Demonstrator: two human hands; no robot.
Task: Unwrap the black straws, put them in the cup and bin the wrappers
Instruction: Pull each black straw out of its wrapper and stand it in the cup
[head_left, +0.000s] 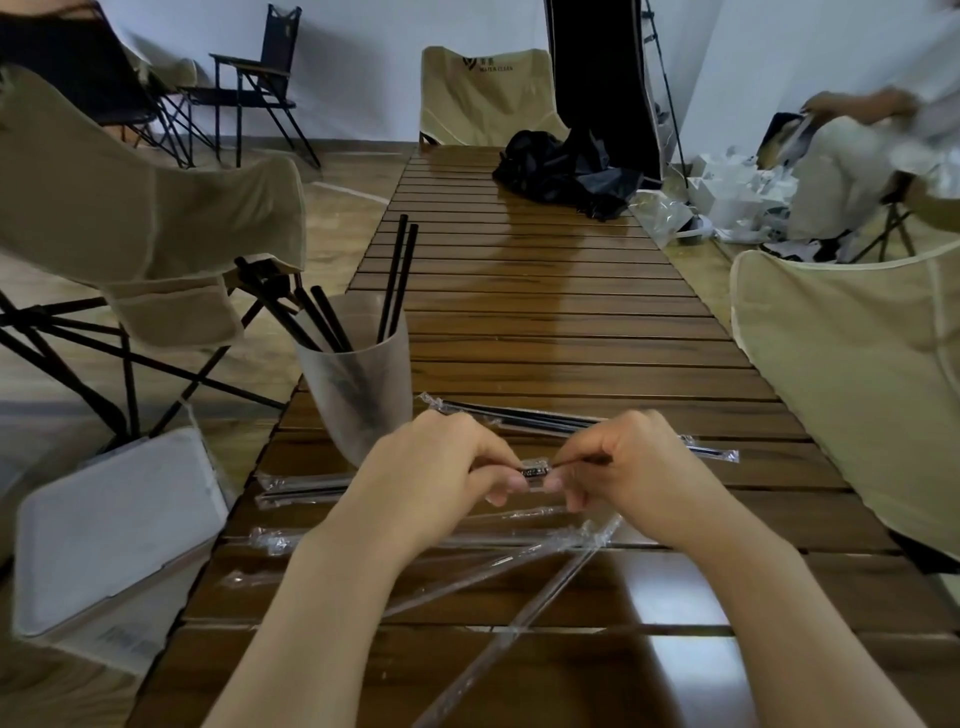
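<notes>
Both hands meet low over the slatted wooden table, working one wrapped straw held level between them. The left hand has its grip clamped on the wrapper with thumb and curled fingers, and the right hand pinches the same piece just beside it, so only a short stretch of dark straw under clear film shows between the two.

The frosted cup stands at the table's left edge, just beyond the left hand, with several bare black straws already leaning in it. More wrapped straws lie on the table under and around the wrists, a few others lie just past the knuckles, and long clear wrappers cross near the forearms; whether those are empty is hard to tell. A white lidded bin sits off the left edge, below table level.

To do this step well, I judge the two pinches should stay close together so the thin film tears rather than stretches, pulling apart along the straw's length, not bending it. Once the film splits, one hand should slide the straw out while the other keeps hold of the wrapper, ready for the bin
</notes>
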